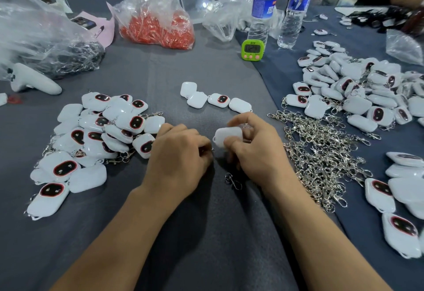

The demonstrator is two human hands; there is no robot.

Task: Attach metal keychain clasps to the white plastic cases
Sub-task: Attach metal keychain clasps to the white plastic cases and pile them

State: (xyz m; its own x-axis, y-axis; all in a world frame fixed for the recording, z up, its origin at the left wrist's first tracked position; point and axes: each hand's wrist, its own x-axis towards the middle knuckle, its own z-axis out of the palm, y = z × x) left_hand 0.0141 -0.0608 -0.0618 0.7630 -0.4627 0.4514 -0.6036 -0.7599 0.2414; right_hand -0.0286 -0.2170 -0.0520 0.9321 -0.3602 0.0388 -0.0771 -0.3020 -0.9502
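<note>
Right hand (257,150) pinches white case (228,135), nearer than green timer (252,49). Long axis left-right, loop end toward left hand (179,153), whose fingers are curled; contents unclear.

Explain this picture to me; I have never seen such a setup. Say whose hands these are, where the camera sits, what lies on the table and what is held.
No machine here: a person works with bare hands, filmed by one camera worn on the head, looking down. The right hand grips a white plastic case. The left hand curls its fingers at the case's corner, and what they pinch is hidden. On the grey cloth lie a heap of metal clasps, one loose clasp near the wrists, a row of four cases, a pile of cases with clasps on at the left and a larger heap at the right. Farther back stand a green timer and two water bottles.
</note>
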